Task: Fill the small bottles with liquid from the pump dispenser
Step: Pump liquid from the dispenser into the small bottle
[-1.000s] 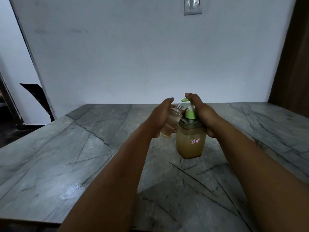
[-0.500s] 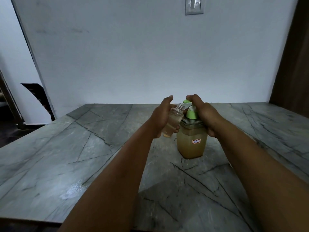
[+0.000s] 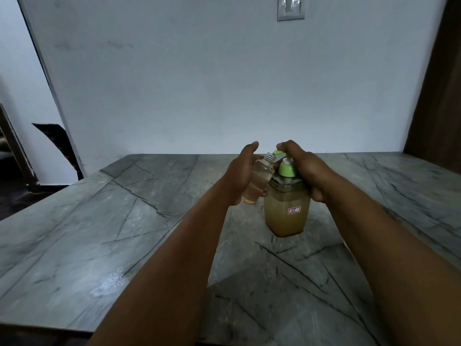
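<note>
A square pump dispenser (image 3: 287,216) of cloudy amber liquid stands on the grey stone table (image 3: 124,221), with a green pump head and a small "35" label. My right hand (image 3: 305,168) lies over the green pump, a finger on its top above the spout. My left hand (image 3: 240,176) grips a small clear bottle (image 3: 258,182), uncapped and tilted, its threaded neck right at the green spout. The small bottle holds some amber liquid.
A white wall with a light switch (image 3: 290,7) rises behind the table. A dark wooden panel (image 3: 439,96) stands at the right edge. A dim opening (image 3: 15,146) shows beyond the table's left side.
The green pump head sits slightly higher under my right hand than a second ago. The small bottle stays at the spout.
</note>
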The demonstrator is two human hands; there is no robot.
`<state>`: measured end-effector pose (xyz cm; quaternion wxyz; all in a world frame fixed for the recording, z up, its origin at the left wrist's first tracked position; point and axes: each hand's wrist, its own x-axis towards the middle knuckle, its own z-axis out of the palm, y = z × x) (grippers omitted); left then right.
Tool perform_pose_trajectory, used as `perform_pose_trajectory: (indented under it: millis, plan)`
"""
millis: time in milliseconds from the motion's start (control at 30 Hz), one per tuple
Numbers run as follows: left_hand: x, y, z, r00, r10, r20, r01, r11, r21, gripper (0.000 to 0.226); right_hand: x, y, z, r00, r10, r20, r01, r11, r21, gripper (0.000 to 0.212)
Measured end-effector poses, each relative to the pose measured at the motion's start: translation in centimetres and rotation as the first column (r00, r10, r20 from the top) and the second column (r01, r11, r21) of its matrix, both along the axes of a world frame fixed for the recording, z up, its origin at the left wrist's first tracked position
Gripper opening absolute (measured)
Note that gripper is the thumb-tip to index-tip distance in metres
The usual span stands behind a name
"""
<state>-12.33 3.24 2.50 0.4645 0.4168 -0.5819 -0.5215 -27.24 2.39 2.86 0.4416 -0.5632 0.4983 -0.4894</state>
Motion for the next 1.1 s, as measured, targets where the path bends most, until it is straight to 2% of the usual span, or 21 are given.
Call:
perform_pose_trajectory:
  millis: [133,267,567,767,900,1100]
  plan:
    - [-0.01,-0.07,-0.08,1.0,0.007,-0.02,-0.007,1.0,-0.001,0.053,-0.02,0.12,-0.24,1.0,0.017,-0.003,-0.017,1.0,-0.016,0.048]
    - [-0.01,-0.11,-0.09,1.0,0.006,-0.025,-0.006,1.0,0.004,0.052,-0.02,0.43,-0.4,0.995,0.077,0.064,-0.075,0.997,-0.03,0.038]
    - [-0.06,-0.05,-0.12,1.0,0.02,-0.012,-0.02,1.0,0.002,0.053,0.11,0.42,0.09,0.999,0.029,-0.024,-0.029,1.0,-0.008,0.04]
    - [0.01,0.04,-0.03,1.0,0.011,-0.014,-0.011,1.0,0.0,0.052,0.05,0.3,-0.34,1.0,0.026,-0.012,-0.026,0.999,-0.036,0.044]
    - [-0.05,0.03,0.01,1.0,0.002,-0.019,-0.002,1.0,0.003,0.053,-0.1,0.41,-0.36,0.998,0.052,0.04,-0.052,0.998,-0.022,0.039]
    - [-0.19,0.01,0.02,1.0,0.014,-0.02,-0.014,1.0,-0.009,0.051,0.14,0.45,0.21,1.0,0.009,-0.004,-0.009,1.0,-0.004,0.052]
